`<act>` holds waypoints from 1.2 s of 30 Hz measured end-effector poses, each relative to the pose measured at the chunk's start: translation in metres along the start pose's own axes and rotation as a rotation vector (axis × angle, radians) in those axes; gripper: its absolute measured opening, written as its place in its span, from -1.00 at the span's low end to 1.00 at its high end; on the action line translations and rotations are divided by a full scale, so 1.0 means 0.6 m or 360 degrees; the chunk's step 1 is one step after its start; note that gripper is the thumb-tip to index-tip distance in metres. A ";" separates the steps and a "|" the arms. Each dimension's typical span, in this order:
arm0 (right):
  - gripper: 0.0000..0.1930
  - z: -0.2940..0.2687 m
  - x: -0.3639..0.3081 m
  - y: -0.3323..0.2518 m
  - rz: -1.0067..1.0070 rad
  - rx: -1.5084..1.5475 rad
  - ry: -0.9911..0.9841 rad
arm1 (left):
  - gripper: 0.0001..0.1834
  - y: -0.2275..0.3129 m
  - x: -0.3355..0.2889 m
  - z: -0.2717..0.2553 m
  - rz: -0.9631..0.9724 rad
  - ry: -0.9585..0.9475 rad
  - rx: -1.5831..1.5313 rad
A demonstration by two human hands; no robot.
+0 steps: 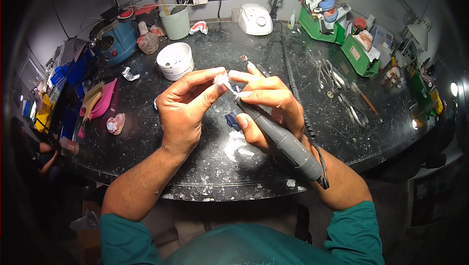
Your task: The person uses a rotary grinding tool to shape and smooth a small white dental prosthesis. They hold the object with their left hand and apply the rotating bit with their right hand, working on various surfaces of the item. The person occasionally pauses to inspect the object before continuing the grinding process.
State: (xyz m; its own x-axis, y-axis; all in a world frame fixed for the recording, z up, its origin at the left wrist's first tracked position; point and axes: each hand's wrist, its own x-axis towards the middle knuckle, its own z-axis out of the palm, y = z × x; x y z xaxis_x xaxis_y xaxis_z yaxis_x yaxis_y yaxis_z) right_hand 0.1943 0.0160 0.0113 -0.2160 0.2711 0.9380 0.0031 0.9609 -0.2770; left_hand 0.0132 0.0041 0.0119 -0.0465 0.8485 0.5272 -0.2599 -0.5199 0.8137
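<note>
My right hand (273, 106) is wrapped round a dark grey rotary handpiece (286, 145), its cord hanging from the rear end. The slim front end points up and left, toward my left fingertips. My left hand (183, 103) pinches a small whitish piece (222, 79) between thumb and fingers; its exact shape is too small and bright to tell. Tool tip and piece meet or nearly meet there. A dark blue piece (233, 121) shows beside my right thumb; whether it is held or lies on the table I cannot tell.
On the black worktable (195, 179) stand a white tub (175, 61), a green holder cup (175, 23) and a white rounded device (255, 19). Metal hand tools (332, 77) lie to the right, near green boxes (360, 55). A pink dustpan (104, 99) and a pinkish lump (116, 124) lie left.
</note>
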 end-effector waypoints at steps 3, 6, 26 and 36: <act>-0.55 -0.005 0.001 0.003 -0.0020 -0.0018 -0.0029 | -0.73 -0.001 0.001 -0.001 0.0072 -0.0036 -0.0020; -0.54 -0.005 0.000 0.002 -0.0016 0.0011 -0.0074 | -0.75 -0.003 0.002 -0.007 0.0131 -0.0063 0.0107; -0.53 0.009 -0.004 -0.007 0.0045 -0.0045 0.0053 | -0.86 -0.002 -0.003 0.000 0.0133 -0.0098 -0.0019; -0.54 0.009 -0.003 -0.004 0.0049 -0.0070 0.0003 | -0.88 -0.005 -0.006 -0.005 -0.0004 -0.0071 -0.0014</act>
State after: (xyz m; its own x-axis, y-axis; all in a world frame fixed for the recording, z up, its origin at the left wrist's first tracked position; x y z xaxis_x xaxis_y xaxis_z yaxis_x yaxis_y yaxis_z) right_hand 0.1895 0.0128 0.0091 -0.2131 0.3009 0.9296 0.0526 0.9536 -0.2966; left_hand 0.0114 0.0027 0.0071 -0.0025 0.8445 0.5355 -0.2682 -0.5165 0.8132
